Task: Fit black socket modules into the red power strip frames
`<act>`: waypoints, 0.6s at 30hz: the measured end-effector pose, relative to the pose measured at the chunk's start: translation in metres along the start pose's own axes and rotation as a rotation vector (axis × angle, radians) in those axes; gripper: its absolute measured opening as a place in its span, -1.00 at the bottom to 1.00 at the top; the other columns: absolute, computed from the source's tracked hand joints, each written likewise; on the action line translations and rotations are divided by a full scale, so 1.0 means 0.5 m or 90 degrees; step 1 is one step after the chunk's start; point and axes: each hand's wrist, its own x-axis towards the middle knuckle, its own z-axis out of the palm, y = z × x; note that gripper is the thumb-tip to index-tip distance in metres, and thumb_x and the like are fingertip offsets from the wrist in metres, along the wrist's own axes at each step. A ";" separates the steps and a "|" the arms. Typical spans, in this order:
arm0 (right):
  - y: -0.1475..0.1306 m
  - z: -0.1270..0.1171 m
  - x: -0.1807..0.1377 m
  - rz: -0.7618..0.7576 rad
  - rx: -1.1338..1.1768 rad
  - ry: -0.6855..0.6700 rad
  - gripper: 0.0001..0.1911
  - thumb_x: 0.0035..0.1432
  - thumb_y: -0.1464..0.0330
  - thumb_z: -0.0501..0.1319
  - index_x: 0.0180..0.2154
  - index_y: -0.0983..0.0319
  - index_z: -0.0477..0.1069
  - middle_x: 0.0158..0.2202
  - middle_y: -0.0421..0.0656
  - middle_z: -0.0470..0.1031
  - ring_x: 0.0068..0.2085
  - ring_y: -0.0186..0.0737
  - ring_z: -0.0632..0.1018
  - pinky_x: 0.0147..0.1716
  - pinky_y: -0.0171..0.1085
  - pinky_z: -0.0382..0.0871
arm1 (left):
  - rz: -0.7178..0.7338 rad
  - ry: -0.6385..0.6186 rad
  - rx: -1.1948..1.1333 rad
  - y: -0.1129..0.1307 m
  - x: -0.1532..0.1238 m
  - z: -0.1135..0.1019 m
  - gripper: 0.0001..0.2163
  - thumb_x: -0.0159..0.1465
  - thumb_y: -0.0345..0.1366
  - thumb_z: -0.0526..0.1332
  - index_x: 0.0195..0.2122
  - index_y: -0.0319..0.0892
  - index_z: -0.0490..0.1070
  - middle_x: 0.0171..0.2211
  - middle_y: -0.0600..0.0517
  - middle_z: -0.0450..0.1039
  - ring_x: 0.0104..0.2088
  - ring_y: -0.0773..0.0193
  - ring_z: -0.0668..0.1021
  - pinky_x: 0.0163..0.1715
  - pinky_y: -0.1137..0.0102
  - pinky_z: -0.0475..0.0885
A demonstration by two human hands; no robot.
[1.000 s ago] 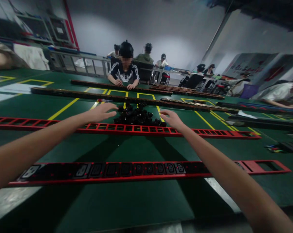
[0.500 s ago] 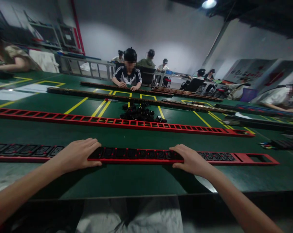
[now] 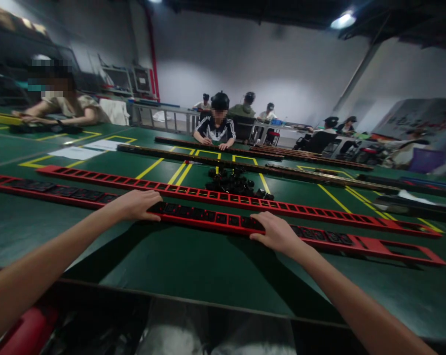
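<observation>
A long red slotted strip (image 3: 223, 227) lies across the green table in front of me, its openings filled with black square pieces (image 3: 210, 216). My left hand (image 3: 136, 204) grips it left of the middle, fingers over the far edge and thumb on the near edge. My right hand (image 3: 277, 231) clasps the same strip further right in the same way. Just beyond it runs a second red slotted strip (image 3: 300, 212) with open slots. Behind that sits a heap of small black parts (image 3: 234, 183). The strip's left end is out of view.
Dark long strips (image 3: 193, 157) lie further back over yellow tape outlines (image 3: 149, 167). White paper sheets (image 3: 77, 152) rest at the left. A person (image 3: 215, 128) works across the table, another person (image 3: 63, 106) at the left. The table's near edge (image 3: 171, 297) is close to me.
My hands have pushed the filled red strip away from me, closer to the second red strip. Both hands stay on it. The view has turned left and tilted.
</observation>
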 end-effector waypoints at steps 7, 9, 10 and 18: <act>0.009 0.027 0.036 -0.012 -0.003 -0.009 -0.37 0.24 0.24 0.37 0.28 0.29 0.41 0.22 0.14 0.52 0.22 0.17 0.54 0.22 0.07 0.43 | -0.135 0.127 -0.022 -0.102 -0.045 0.006 -0.51 0.43 0.06 0.01 -0.01 -0.25 0.51 -0.03 -0.21 0.56 0.01 -0.01 0.56 0.01 0.18 0.44; 0.013 0.032 0.032 -0.022 -0.009 0.006 -0.40 0.25 0.23 0.36 0.27 0.29 0.42 0.19 0.13 0.54 0.19 0.16 0.56 0.19 0.07 0.46 | -0.121 0.080 -0.094 -0.101 -0.058 0.026 -0.50 0.39 0.09 0.00 -0.04 -0.23 0.52 -0.04 -0.19 0.57 -0.03 0.00 0.58 0.04 0.17 0.44; 0.014 0.034 0.030 -0.026 -0.016 0.013 -0.41 0.26 0.23 0.35 0.26 0.29 0.42 0.17 0.13 0.55 0.18 0.16 0.57 0.18 0.07 0.47 | -0.126 0.069 -0.122 -0.095 -0.063 0.038 -0.50 0.40 0.07 -0.03 -0.06 -0.22 0.53 -0.06 -0.19 0.58 -0.04 0.00 0.59 0.04 0.17 0.44; 0.019 0.052 0.018 -0.060 -0.058 0.071 -0.43 0.32 0.14 0.27 0.26 0.27 0.41 0.13 0.11 0.58 0.11 0.17 0.60 0.11 0.08 0.52 | -0.248 0.092 -0.069 -0.057 -0.068 0.074 -0.50 0.41 -0.04 -0.14 -0.06 -0.24 0.51 -0.03 -0.24 0.57 0.01 -0.06 0.57 0.06 0.13 0.43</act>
